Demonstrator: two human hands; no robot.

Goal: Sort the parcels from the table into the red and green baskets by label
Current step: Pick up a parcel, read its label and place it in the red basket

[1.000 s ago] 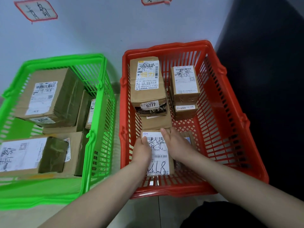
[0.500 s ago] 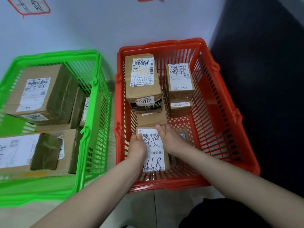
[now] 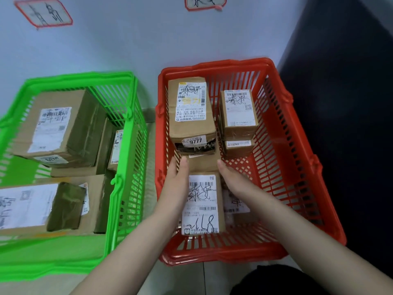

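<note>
Nearest, the left hand (image 3: 176,184) and right hand (image 3: 234,179) lie flat with fingers loose, flanking a labelled parcel (image 3: 202,205) in the red basket (image 3: 297,188). Beyond it, a taller box (image 3: 191,116) reads "9777". Further left, the green basket (image 3: 127,167) holds brown parcels.

A parcel-sorting corner is suggested: a green basket (image 3: 119,188) and a red basket (image 3: 297,167) of labelled cardboard parcels (image 3: 191,116) are set on a tiled floor (image 3: 204,277) beneath handwritten wall signs (image 3: 43,13).
</note>
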